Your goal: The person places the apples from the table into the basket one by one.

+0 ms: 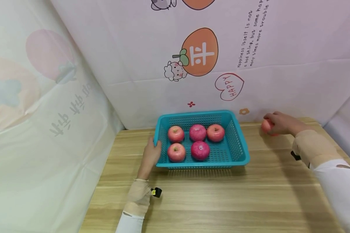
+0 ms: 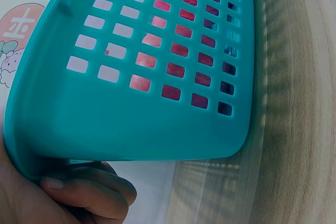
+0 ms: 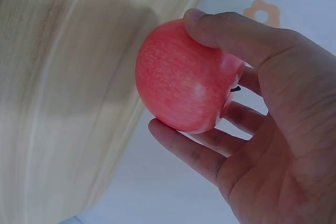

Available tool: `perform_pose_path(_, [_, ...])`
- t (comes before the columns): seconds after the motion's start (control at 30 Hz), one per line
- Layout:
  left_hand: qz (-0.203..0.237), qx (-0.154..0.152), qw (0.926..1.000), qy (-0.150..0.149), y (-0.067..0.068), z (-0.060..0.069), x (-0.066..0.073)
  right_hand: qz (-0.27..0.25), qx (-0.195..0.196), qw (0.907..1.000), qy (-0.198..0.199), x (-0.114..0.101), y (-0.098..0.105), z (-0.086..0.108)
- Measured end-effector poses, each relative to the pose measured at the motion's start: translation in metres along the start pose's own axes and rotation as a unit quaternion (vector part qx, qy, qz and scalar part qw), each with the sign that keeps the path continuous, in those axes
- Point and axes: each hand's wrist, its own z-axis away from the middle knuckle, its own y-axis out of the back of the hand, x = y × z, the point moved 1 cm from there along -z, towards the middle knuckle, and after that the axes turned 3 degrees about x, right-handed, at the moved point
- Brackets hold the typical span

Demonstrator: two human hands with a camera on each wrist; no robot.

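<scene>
A turquoise plastic basket (image 1: 198,164) with slotted walls stands on the wooden table, several red and pink apples (image 1: 176,152) inside it. My left hand (image 1: 151,152) grips the basket's left rim, and the left wrist view shows its fingers (image 2: 94,187) curled under that rim. To the right of the basket, near the table's back edge, my right hand (image 1: 284,123) holds another apple (image 3: 184,77). In the right wrist view the thumb lies on one side of this apple and the fingers on the other, with its dark stem toward the palm.
A white printed cloth (image 1: 140,64) hangs behind the table (image 1: 192,200), and another pale cloth (image 1: 46,145) closes off the left side. Inside the basket, the apples sit toward the left and middle, with bare mesh floor at the right.
</scene>
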Motion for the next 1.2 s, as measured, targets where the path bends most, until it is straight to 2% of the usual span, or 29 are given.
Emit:
perform_pose_path(0.3, [0.004,-0.002,1.0,0.001,0.0,0.001,0.0,0.015,0.008,0.9998,0.013,-0.017,0.007,0.0])
perform_pose_path(0.6, [-0.003,0.015,0.9999,-0.007,-0.001,-0.001,0.001,0.034,0.028,0.9982,0.04,-0.038,0.018,0.001])
perform_pose_path(0.8, [0.001,0.007,1.0,-0.002,-0.001,-0.001,0.001,0.044,0.03,0.9968,0.059,-0.058,0.025,0.005])
perform_pose_path(1.07, [0.005,0.003,1.0,0.002,-0.001,0.0,0.0,0.058,0.055,0.9923,0.094,-0.091,0.036,0.009])
perform_pose_path(1.2, [0.009,0.0,1.0,0.004,0.0,0.001,0.001,0.068,0.046,0.9917,0.098,-0.107,0.042,0.01])
